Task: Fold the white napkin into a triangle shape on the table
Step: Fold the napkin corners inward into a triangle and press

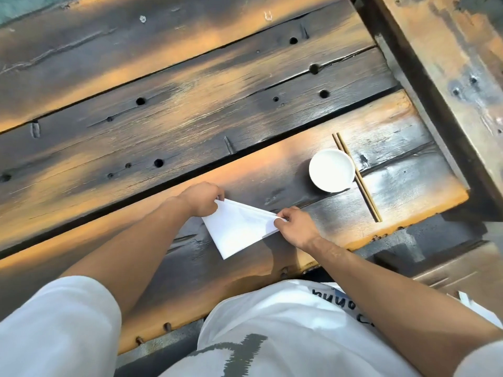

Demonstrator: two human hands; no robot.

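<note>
The white napkin (236, 229) lies near the front edge of the dark wooden table (190, 126), folded into a triangle with its point toward me. My left hand (202, 199) pinches the napkin's far left corner. My right hand (295, 225) pinches the right corner, where the layers meet along the far folded edge. Both hands rest low over the tabletop, one at each end of that edge.
A white bowl (332, 170) stands to the right of the napkin, with a pair of chopsticks (356, 176) lying beside it. The table's front edge runs just below the napkin. A wooden beam (441, 63) crosses at the right.
</note>
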